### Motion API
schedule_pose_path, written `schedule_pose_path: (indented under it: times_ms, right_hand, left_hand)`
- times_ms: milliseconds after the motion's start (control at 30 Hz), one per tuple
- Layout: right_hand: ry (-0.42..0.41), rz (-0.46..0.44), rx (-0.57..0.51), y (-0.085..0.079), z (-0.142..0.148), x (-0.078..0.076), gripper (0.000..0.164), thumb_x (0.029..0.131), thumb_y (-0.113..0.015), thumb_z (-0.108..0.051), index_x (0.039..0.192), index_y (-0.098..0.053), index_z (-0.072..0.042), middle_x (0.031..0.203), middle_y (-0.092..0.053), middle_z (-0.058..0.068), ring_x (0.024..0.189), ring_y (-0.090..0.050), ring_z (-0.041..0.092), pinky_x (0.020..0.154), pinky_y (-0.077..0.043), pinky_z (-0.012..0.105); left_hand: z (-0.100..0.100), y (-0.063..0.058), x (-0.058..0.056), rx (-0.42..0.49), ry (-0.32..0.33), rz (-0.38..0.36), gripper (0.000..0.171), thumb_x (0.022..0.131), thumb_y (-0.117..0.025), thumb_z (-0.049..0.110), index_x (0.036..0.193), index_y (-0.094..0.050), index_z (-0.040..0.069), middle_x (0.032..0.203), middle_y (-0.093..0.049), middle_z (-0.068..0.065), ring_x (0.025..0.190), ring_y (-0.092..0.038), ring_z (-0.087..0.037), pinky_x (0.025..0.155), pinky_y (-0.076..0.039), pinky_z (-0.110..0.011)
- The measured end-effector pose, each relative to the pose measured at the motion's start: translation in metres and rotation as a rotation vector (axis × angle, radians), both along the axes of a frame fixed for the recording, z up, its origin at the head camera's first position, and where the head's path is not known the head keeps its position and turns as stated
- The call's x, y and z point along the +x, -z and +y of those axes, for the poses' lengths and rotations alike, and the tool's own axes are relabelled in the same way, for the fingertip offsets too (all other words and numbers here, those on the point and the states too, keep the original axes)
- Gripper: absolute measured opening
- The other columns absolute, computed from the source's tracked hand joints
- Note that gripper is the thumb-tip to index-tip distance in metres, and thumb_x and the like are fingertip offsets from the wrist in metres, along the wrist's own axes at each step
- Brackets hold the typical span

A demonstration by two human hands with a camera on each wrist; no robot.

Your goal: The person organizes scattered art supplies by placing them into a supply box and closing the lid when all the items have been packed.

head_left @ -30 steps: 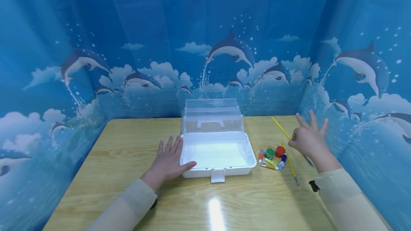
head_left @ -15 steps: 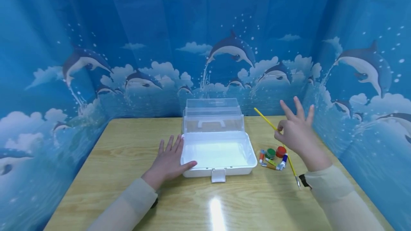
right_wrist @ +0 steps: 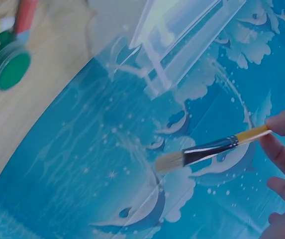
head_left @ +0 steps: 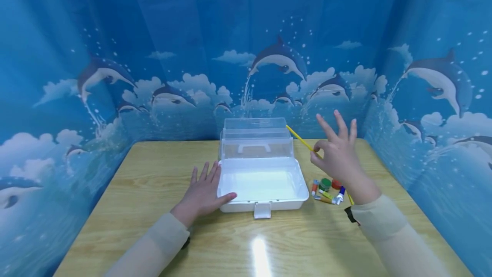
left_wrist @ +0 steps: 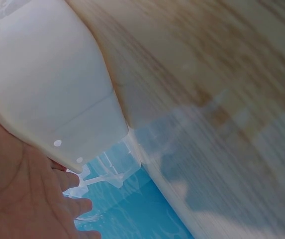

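My right hand (head_left: 340,157) pinches a yellow-handled paintbrush (head_left: 297,137) between thumb and index finger, other fingers spread, raised to the right of the box. In the right wrist view the brush's pale bristles (right_wrist: 169,163) and dark ferrule (right_wrist: 209,151) show clearly. A white plastic storage box (head_left: 263,205) stands with its translucent lid (head_left: 255,134) tipped back and its inside bare. My left hand (head_left: 201,193) rests against the box's left side, fingers straight, thumb over the front corner of the rim. The left wrist view shows its palm (left_wrist: 23,194) beside the box wall (left_wrist: 52,74).
Right of the box lie a green paint pot (head_left: 325,184), a red paint pot (head_left: 336,184) and several small paint tubes (head_left: 324,199). A second paintbrush (head_left: 350,198) lies partly hidden behind my right wrist. A blue dolphin-print curtain (head_left: 173,54) encloses the wooden table (head_left: 153,170).
My right hand has lifted the paintbrush off the table's right side and carried it left toward the box. The left hand has stayed on the box.
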State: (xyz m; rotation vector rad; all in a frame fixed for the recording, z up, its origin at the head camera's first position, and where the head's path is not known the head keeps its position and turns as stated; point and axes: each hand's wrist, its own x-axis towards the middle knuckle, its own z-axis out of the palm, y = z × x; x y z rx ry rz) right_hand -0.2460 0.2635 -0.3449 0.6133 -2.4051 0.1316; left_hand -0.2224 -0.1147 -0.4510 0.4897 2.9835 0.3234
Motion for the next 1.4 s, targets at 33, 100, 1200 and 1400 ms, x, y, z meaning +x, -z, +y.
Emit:
schedule_pose_path:
  times_ms: [33, 100, 1200, 1400]
  right_hand:
    - [-0.020, 0.021, -0.004, 0.001, -0.003, -0.001, 0.012, 0.072, -0.084, -0.015, 0.067, -0.074, -0.011, 0.158, -0.037, 0.017, 0.152, -0.001, 0.041, 0.112, 0.007, 0.073]
    - [-0.057, 0.061, -0.006, 0.003, -0.008, -0.003, 0.012, 0.071, -0.085, -0.014, 0.068, -0.075, -0.009, 0.157, -0.039, 0.017, 0.152, -0.004, 0.041, 0.111, 0.003, 0.075]
    - [-0.353, -0.159, 0.035, 0.062, -0.081, -0.008, 0.010, 0.078, -0.082, -0.023, 0.072, -0.074, -0.023, 0.160, -0.036, 0.009, 0.151, -0.010, 0.040, 0.113, -0.006, 0.072]
    - [-0.352, -0.229, 0.130, 0.068, -0.083, -0.009, 0.013, 0.079, -0.082, -0.026, 0.069, -0.072, -0.028, 0.161, -0.034, 0.009, 0.151, -0.011, 0.040, 0.112, -0.012, 0.073]
  left_hand:
    - [0.000, 0.000, 0.000, -0.002, -0.001, 0.000, 0.109, 0.089, -0.035, 0.082, 0.160, -0.007, 0.005, 0.167, -0.003, -0.012, 0.153, 0.004, -0.036, 0.118, 0.010, -0.059]
    - [0.000, 0.000, -0.001, -0.004, 0.001, 0.003, 0.108, 0.089, -0.036, 0.081, 0.160, -0.008, 0.005, 0.167, -0.003, -0.012, 0.152, 0.004, -0.036, 0.118, 0.009, -0.059]
    - [0.002, 0.004, -0.003, -0.023, -0.015, 0.009, 0.107, 0.090, -0.039, 0.080, 0.160, -0.009, 0.004, 0.167, -0.003, -0.011, 0.153, 0.002, -0.038, 0.118, 0.009, -0.059]
    - [0.002, 0.003, -0.003, -0.018, -0.014, 0.016, 0.107, 0.090, -0.039, 0.080, 0.160, -0.010, 0.004, 0.167, -0.005, -0.012, 0.153, 0.001, -0.038, 0.118, 0.009, -0.059]
